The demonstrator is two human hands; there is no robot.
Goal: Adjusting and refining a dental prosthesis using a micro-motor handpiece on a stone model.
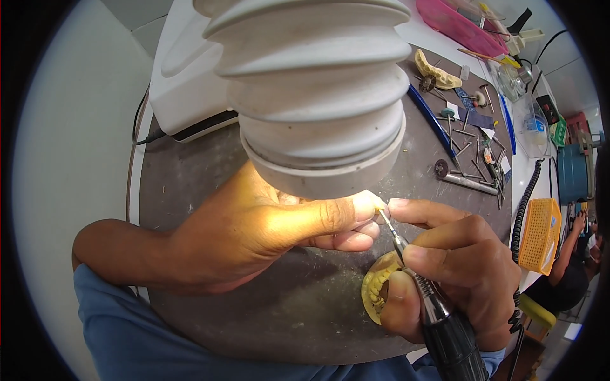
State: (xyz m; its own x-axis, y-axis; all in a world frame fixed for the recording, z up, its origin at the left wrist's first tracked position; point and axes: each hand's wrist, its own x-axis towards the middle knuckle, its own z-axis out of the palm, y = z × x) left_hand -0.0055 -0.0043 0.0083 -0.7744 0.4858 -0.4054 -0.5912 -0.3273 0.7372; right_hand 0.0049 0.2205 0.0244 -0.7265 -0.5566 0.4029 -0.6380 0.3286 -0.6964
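Observation:
My right hand point(467, 263) grips a dental handpiece point(450, 340) with a black body and metal nose, held like a pen. Its thin bur points up and left, to the thumb tip of my left hand point(273, 219). That hand is closed in a pinch, thumb over curled fingers, under a bright yellow light. A speck of yellowish material shows at the bur's tip, but the piece in the pinch is mostly hidden by the fingers. Below the bur a yellow dental cast point(375, 289) with a row of teeth lies on the dark bench mat point(305, 317), partly behind my right hand.
A white ribbed suction hose point(311, 82) hangs close above my hands. To its left stands a white machine point(190, 76). Loose burs, a metal mandrel point(470, 181) and a cream-coloured cast piece point(438, 70) lie at right, near a pink basket point(454, 22) and an orange basket point(539, 235).

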